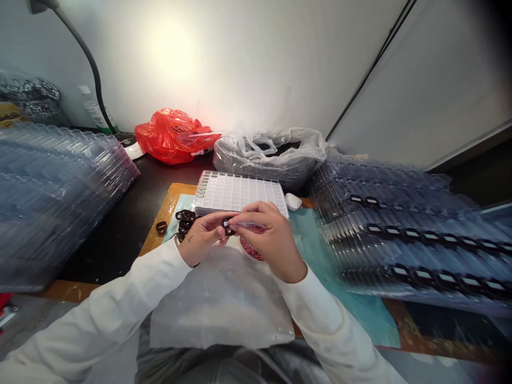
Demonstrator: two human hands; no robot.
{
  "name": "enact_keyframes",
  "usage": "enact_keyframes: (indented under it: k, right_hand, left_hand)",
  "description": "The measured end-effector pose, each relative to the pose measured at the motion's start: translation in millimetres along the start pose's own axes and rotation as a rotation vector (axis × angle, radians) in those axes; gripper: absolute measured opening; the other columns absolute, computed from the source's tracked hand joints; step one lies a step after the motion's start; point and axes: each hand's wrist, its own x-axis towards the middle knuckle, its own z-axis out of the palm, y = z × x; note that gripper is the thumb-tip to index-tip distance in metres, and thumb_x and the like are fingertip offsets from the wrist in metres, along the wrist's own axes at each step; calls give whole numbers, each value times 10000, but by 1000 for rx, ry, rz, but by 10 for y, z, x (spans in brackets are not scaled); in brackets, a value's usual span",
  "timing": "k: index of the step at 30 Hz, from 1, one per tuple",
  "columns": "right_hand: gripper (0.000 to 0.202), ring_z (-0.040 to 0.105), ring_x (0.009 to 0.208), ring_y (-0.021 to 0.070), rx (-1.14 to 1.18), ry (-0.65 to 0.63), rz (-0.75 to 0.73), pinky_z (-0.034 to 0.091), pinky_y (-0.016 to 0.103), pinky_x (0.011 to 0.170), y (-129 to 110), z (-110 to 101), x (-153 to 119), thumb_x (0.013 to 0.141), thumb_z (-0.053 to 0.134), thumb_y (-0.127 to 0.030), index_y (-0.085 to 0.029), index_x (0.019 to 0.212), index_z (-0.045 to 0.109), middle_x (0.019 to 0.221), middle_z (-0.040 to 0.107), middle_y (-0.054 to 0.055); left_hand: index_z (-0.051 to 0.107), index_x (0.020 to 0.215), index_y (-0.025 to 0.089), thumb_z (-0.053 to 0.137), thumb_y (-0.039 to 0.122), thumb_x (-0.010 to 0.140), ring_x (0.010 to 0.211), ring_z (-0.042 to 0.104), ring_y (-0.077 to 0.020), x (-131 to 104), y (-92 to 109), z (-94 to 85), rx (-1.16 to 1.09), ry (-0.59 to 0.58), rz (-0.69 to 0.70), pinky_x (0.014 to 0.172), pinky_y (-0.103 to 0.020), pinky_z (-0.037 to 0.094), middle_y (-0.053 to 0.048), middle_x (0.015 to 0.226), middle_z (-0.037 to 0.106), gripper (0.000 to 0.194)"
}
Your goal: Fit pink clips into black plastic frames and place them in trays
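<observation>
In front of me a small black frame-like piece (pixel 227 226), possibly a watch case, is pinched in my left hand (pixel 203 237). My right hand (pixel 266 232) has thumb and fingers closed against the same piece from the other side. Whether a smaller part sits between the right fingertips is hidden. Beside my left wrist lies a pile of dark, glossy pieces (pixel 184 221), and one more dark piece (pixel 161 228) sits apart on the brown mat edge. A round dish of thin red pieces (pixel 254 245) shows partly behind my right hand.
Behind the hands stands a white gridded tray (pixel 236 191), with a white object (pixel 293 201) beside it. Stacks of clear plastic trays rise left (pixel 60 197) and right (pixel 384 229), the right one bearing black frames. Further back are red (pixel 172 136) and clear (pixel 268 160) bags.
</observation>
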Motion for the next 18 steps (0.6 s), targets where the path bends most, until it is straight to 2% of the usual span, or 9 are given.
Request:
enact_keyframes:
  k: [5,9,18]
  right_hand:
    - [102,544,849,170,-82,12,-69,432,335,807,29,-7,7,811,693,-249,-304,861,763,880,669,11]
    - [181,549,847,176,-143,23,-152,407,360,815,19,-72,19,866,603,-236,-292,962,746,888,668,20]
    - [187,523,873,178,-234,-15,-288,371,376,853,14,-89,-15,859,563,-225,-283,909,733,940,667,18]
  left_hand:
    - [716,1055,170,771,495,658,512,499,-86,5,28,36,-40,23,-20,452,-213,360,-37,710,618,516]
    - [710,1021,161,787,506,627,510,528,-103,7,66,64,-88,29,-59,447,-212,360,-73,709,668,530]
    - [717,997,158,787,528,608,483,486,-85,7,82,72,-93,46,-66,453,-216,360,-38,671,631,541]
